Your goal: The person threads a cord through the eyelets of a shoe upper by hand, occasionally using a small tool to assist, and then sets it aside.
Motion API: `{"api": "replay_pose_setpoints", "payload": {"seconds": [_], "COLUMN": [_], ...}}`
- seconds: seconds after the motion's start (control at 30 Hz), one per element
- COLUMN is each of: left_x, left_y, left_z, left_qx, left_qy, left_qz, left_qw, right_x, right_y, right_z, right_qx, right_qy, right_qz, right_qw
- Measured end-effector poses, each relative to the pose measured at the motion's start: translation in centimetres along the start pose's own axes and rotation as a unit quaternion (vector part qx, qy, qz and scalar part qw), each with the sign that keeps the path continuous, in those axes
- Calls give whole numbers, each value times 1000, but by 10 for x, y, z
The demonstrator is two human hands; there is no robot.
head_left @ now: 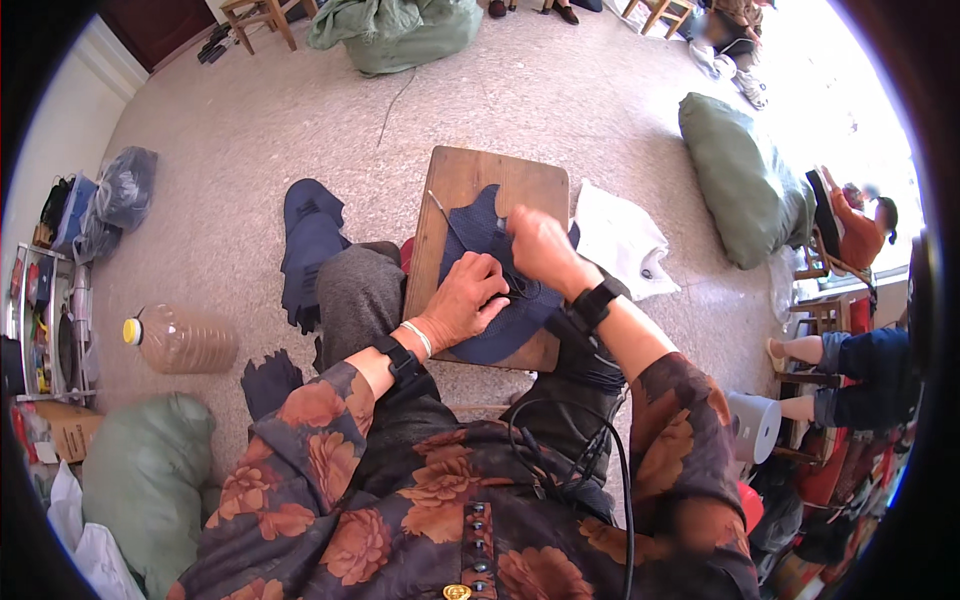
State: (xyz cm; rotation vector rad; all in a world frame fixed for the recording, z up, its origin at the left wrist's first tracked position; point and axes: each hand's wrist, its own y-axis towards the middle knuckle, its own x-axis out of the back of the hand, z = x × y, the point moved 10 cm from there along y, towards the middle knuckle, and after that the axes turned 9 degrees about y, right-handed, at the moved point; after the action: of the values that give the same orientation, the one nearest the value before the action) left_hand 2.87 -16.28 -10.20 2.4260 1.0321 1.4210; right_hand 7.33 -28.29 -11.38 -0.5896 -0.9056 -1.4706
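A navy-blue mesh fabric piece with a smoother curved blue part lies on a wooden stool top between my knees. My left hand is closed on the fabric's middle, fingers bent and pinching it. Just beyond, to the right, my right hand is raised over the fabric with its fingers curled in; it is slightly blurred and what it holds is hidden. A thin, pale, stick-like thing lies along the fabric's left edge. Dark thread or cord shows between my hands.
Stacked navy fabric pieces lie on the floor at left, white cloth at right. Around me stand a large plastic bottle and green sacks. Black cables hang by my right leg. Other people sit at right.
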Motion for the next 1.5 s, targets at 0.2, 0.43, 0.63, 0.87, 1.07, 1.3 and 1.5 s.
{"api": "replay_pose_setpoints", "payload": {"seconds": [0.2, 0.43, 0.63, 0.87, 1.07, 1.3, 1.5], "left_x": [2, 0, -17, -21, -4, -14, -15], "left_y": [3, 4, 2, -2, 1, -13, -13], "left_z": [-2, -14, -25, -15, -17, -31, -36], "left_qx": [2, -20, -34, 7, 11, -78, -100], "left_qy": [3, 82, 134, 152, 111, 64, 87], "left_qz": [12, 23, 87, 100, 31, 67, 68], "left_qw": [1000, 996, 987, 983, 993, 993, 989], "right_x": [12, 29, 14, 11, 14, 5, 20], "right_y": [33, -17, -32, -32, -38, -43, -44], "right_z": [-23, -82, -85, -54, -30, -10, -20], "right_qx": [-135, -175, -223, -154, -167, -58, -110], "right_qy": [211, 168, 309, 297, 159, 30, 30], "right_qz": [-141, -187, -119, -50, 27, -11, -117], "right_qw": [958, 952, 917, 941, 973, 998, 986]}}
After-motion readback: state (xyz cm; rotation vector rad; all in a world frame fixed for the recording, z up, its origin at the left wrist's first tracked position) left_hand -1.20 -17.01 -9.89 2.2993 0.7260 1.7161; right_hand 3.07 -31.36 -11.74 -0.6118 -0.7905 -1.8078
